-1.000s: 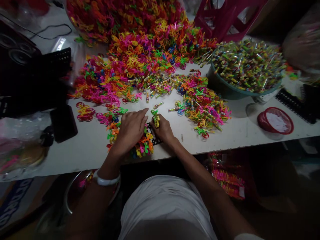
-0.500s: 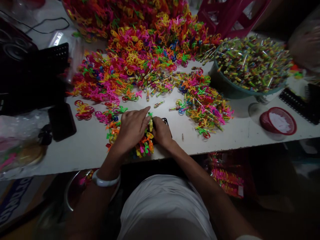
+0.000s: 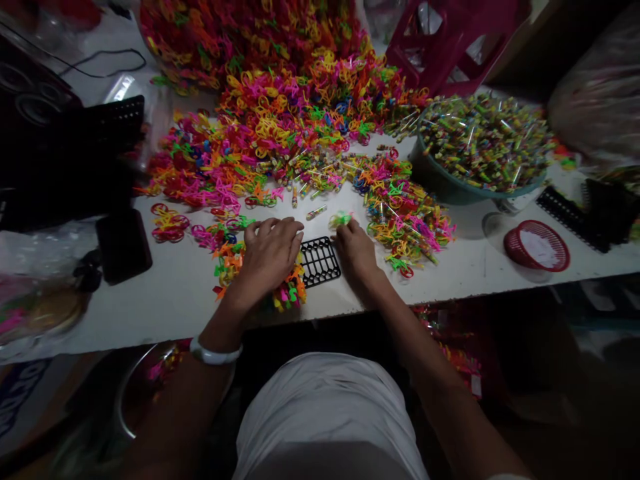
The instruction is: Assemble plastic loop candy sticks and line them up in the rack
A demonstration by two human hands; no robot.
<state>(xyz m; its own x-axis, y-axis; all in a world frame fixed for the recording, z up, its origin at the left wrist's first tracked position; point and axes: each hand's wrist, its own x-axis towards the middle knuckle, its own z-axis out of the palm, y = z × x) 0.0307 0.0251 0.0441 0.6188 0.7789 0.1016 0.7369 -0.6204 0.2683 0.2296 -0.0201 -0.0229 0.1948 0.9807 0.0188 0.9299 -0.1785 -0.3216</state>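
My left hand (image 3: pixel 267 255) lies palm down on a black plastic grid rack (image 3: pixel 321 261) near the table's front edge, fingers curled over the colourful toy pieces (image 3: pixel 289 291) stuck in its left part. The rack's right part is bare. My right hand (image 3: pixel 356 248) is just right of the rack, its fingertips pinched on a small green toy piece (image 3: pixel 340 219) lifted from the loose pile (image 3: pixel 400 207). A short candy tube (image 3: pixel 316 213) lies on the white table (image 3: pixel 170 293) just beyond the rack.
A huge heap of neon plastic pieces (image 3: pixel 280 113) fills the back. A teal basin of wrapped candy tubes (image 3: pixel 475 143) stands at right, a small red basket (image 3: pixel 537 245) nearer. A black speaker (image 3: pixel 45 133) and dark phone-like slab (image 3: pixel 123 245) sit at left; more black racks (image 3: pixel 585 210) far right.
My right hand left the rack, where it was pressing a piece in, and reached right and forward to pinch a green piece. The bare part of the rack now shows. My left hand stayed put.
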